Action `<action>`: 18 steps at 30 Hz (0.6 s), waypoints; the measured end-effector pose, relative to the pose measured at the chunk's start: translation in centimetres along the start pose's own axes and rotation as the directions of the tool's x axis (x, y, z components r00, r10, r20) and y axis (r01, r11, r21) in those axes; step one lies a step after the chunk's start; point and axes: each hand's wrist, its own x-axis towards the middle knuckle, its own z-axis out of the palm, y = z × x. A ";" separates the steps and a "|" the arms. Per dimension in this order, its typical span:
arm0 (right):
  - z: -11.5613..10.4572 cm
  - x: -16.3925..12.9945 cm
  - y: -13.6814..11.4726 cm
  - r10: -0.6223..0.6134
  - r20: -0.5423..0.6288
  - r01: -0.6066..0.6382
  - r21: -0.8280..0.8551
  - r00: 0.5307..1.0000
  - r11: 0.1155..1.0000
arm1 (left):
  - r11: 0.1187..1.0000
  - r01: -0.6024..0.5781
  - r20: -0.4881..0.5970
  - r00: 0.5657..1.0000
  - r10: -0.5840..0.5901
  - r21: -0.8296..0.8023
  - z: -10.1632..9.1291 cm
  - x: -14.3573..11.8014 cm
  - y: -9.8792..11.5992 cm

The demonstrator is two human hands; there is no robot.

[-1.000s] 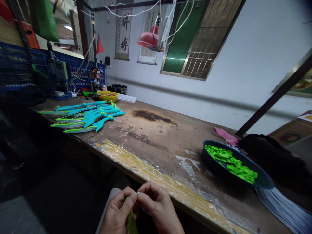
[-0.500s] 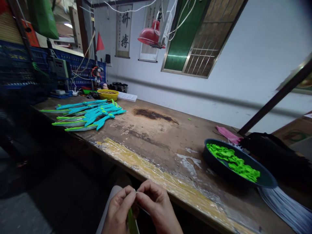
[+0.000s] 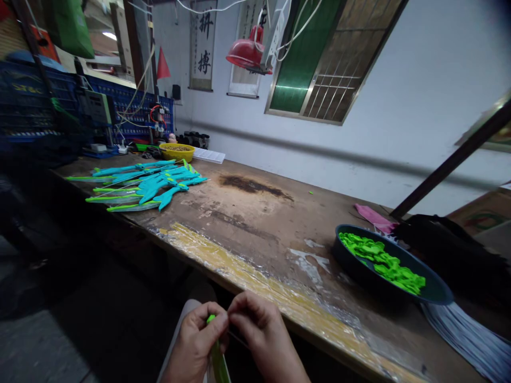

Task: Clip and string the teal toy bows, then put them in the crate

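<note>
Head view, bottom centre: left hand [image 3: 195,346] and right hand [image 3: 261,340] meet below the near edge of the counter [image 3: 255,229], over the person's lap.
Left hand: fingers [image 3: 213,323] curled shut around a green strip [image 3: 217,356]; its bright tip shows just above the thumb, the rest runs down out of the bottom edge.
Right hand: fingers [image 3: 239,314] pinched narrow against the left fingertips at the strip's tip; a thin dark wire-like piece [image 3: 239,340] shows under the thumb, what it is cannot be told.
Green strip, place: bottom centre of the frame, between the two hands, off the counter.
Left of frame, mid height: heap of teal and green blade-shaped pieces [image 3: 147,183] lying flat on the counter.
Behind heap: yellow bowl [image 3: 176,152].
Right of frame: dark round tray [image 3: 393,271] holding bright green small parts [image 3: 381,260]; pink sheet [image 3: 373,215] just behind it; black bundle [image 3: 451,250] to its right.
Lower right corner: stack of pale sheets [image 3: 467,335].
Top centre: red lamp shade [image 3: 247,50] hanging.
</note>
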 end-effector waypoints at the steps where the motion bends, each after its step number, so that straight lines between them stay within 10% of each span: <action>1: 0.0 0.1 0.1 0.054 0.006 -0.054 0.045 0.999 0.998 | 0.997 -0.035 -0.021 0.999 0.036 0.068 0.1 -0.1 0.0; 8: -0.3 0.6 0.6 0.132 -0.054 -0.121 0.176 0.990 0.977 | 0.888 -0.264 -0.082 0.945 0.315 0.376 1.0 -0.6 0.3; 13: 0.0 -0.2 1.4 -0.140 -0.097 0.133 -0.068 0.985 0.989 | 0.971 -0.086 0.018 0.996 0.084 0.224 0.3 -0.5 0.2; 18: 0.4 -1.2 1.2 -0.462 -0.030 0.440 -0.258 0.886 0.860 | 1.000 0.018 0.058 0.998 -0.018 0.003 0.2 -0.6 0.1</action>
